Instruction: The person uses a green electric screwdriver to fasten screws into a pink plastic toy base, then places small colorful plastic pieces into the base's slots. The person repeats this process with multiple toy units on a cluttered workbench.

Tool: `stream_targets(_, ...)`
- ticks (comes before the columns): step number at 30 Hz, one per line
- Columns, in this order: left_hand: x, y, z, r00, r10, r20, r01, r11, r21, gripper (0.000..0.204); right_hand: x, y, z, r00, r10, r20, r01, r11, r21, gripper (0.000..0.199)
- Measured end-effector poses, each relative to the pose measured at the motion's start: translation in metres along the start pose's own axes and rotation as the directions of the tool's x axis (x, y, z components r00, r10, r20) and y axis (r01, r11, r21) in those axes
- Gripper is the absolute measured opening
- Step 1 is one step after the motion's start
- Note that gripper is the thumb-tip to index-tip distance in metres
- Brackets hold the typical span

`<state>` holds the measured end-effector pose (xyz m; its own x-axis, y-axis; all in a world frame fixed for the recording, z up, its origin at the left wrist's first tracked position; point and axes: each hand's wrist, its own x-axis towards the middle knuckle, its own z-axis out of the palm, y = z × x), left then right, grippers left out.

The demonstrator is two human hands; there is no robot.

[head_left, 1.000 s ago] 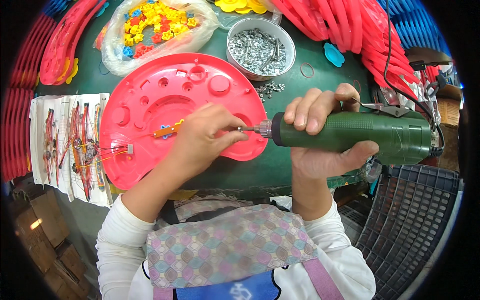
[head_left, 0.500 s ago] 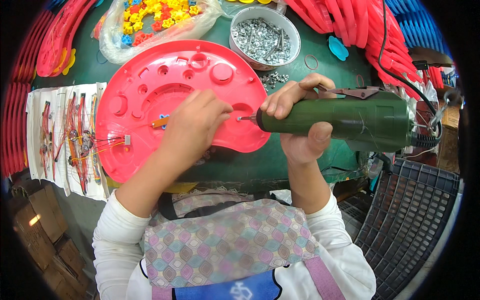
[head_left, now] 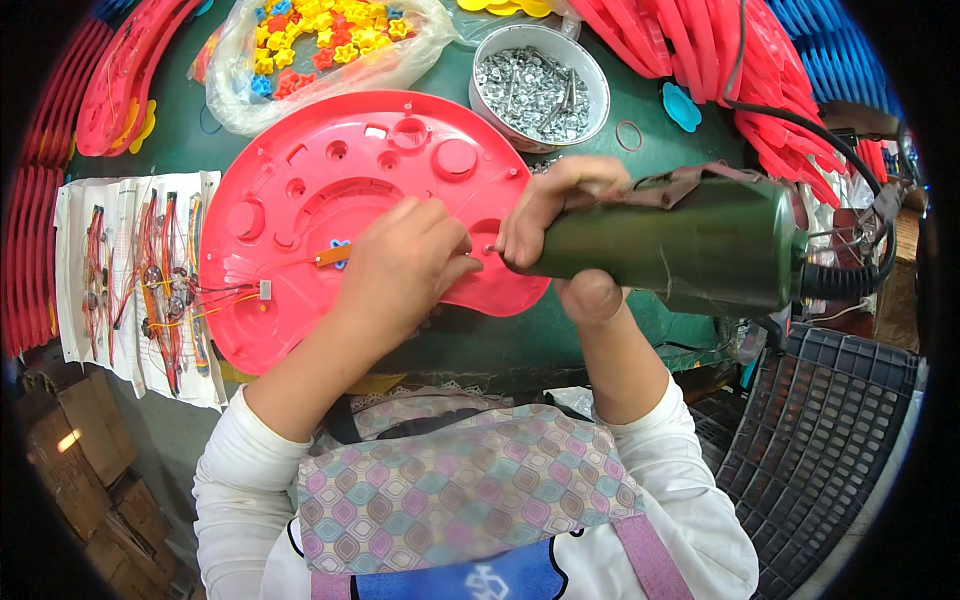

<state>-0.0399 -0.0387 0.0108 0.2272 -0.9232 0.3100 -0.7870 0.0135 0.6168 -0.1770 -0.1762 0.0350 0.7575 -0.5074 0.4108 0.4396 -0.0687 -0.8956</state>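
Observation:
A red curved plastic shell [head_left: 285, 140] lies on the green table with its hollow, post-studded side up. My left hand [head_left: 395, 265] rests over its lower right part, thumb and fingers pinched together; whatever is between them is hidden. My right hand [head_left: 540, 210] grips a dark green electric screwdriver [head_left: 690, 245], held sideways with its front end at the shell's right lobe. My fingers wrap around the front of the tool and mostly cover its bit. Inside the shell sit an orange strip [head_left: 328, 257] and a blue star-shaped piece [head_left: 342, 264], with thin wires running to a white connector [head_left: 265, 290].
Behind the shell stand a white tub [head_left: 603, 95] of metal screws and a plastic bag [head_left: 225, 105] of star-shaped pieces. Wired parts lie on white paper [head_left: 75, 300] at left. Stacked red parts [head_left: 690, 50] fill the back right. A black cable [head_left: 800, 122] trails from the screwdriver.
The screwdriver's rear has swung nearer to me, and my right fingers have closed lower around its front end. My left fingertips have drawn together. The whole view has shifted slightly.

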Motion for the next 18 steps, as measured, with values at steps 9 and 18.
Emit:
stream_targets(9,-0.008,0.004,-0.008,0.985,0.118,-0.129,-0.109,0.991,0.078,0.017,0.008,-0.030,0.021,0.990,-0.108,-0.087,0.115,0.990,0.081,0.089)
stream_targets(18,-0.069,-0.012,-0.064,0.965,0.121,-0.232,-0.038,0.942,0.332,0.026,0.019,-0.018,0.100,0.997,-0.038,-0.068,0.043,0.996,0.079,0.098)
